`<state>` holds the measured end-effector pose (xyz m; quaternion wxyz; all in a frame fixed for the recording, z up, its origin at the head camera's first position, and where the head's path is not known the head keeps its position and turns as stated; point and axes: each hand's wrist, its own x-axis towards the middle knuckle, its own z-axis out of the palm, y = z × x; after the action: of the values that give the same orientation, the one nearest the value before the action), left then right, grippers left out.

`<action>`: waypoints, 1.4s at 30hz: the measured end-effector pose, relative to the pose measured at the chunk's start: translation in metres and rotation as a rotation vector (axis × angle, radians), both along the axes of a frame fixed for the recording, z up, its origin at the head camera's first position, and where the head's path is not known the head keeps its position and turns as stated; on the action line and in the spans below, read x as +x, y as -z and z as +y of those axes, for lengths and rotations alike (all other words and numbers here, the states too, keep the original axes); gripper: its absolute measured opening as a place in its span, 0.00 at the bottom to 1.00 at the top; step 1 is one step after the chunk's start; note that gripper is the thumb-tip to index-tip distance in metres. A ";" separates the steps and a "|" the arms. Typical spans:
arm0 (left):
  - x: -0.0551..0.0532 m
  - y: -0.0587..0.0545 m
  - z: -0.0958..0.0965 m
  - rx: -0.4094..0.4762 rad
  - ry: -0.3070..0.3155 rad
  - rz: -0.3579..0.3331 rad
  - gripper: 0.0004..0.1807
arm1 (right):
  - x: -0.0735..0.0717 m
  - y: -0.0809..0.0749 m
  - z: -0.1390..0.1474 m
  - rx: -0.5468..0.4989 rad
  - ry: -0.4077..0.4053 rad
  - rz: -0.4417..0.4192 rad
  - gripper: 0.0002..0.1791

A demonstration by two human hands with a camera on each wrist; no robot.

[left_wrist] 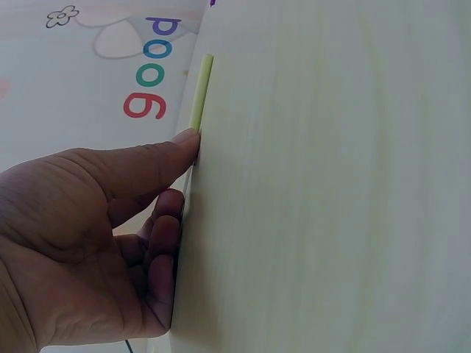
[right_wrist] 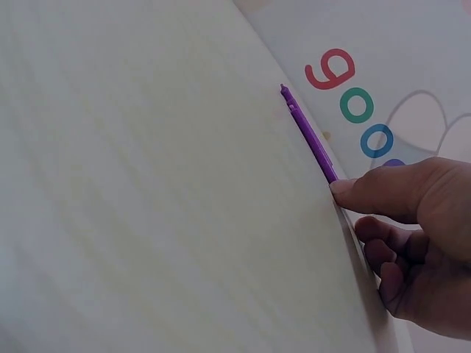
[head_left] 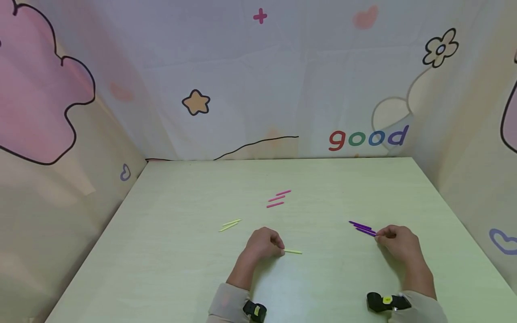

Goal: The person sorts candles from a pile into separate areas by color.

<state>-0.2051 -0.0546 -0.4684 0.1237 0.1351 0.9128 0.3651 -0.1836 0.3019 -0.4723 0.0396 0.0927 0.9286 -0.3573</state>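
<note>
Our left hand [head_left: 263, 244] pinches the near end of a yellow stick [head_left: 293, 251] lying flat on the surface [head_left: 181, 269]; our right hand [head_left: 397, 244] pinches purple sticks [head_left: 362, 228]. They look light, stiff and thin, so we judge fingertip grips at the ends best.

pale green table [head_left: 169, 269] with a faint wood grain, seen from its near edge, its far edge meeting a printed backdrop. lying flat on it: one yellow-green stick [head_left: 293, 251] just beside the left hand [head_left: 263, 243], touched at its near end by the fingertips; two more yellow-green sticks [head_left: 230, 224] beyond and to the left of that hand, close together; three pink sticks [head_left: 278, 198] farther away, between the two hands and beyond them, roughly parallel; a small bunch of purple sticks [head_left: 362, 228] at the fingertips of the right hand [head_left: 397, 243], pointing away to its left.
</note>
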 end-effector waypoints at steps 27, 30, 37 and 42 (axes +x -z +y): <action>0.004 -0.006 0.001 0.004 -0.001 0.006 0.05 | 0.009 -0.022 -0.011 0.030 -0.081 -0.039 0.19; 0.004 -0.007 -0.001 0.023 -0.003 0.020 0.04 | 0.009 -0.026 -0.013 0.041 -0.118 -0.031 0.21; 0.003 -0.013 -0.009 0.076 0.008 0.122 0.02 | 0.014 -0.038 -0.017 0.070 -0.182 0.025 0.22; 0.003 -0.020 -0.013 0.139 0.003 0.155 0.02 | 0.016 -0.048 -0.022 0.078 -0.191 0.031 0.24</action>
<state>-0.2018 -0.0678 -0.4484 0.0434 0.1724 0.8920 0.4156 -0.1671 0.2800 -0.4241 0.0556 -0.0001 0.9468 -0.3170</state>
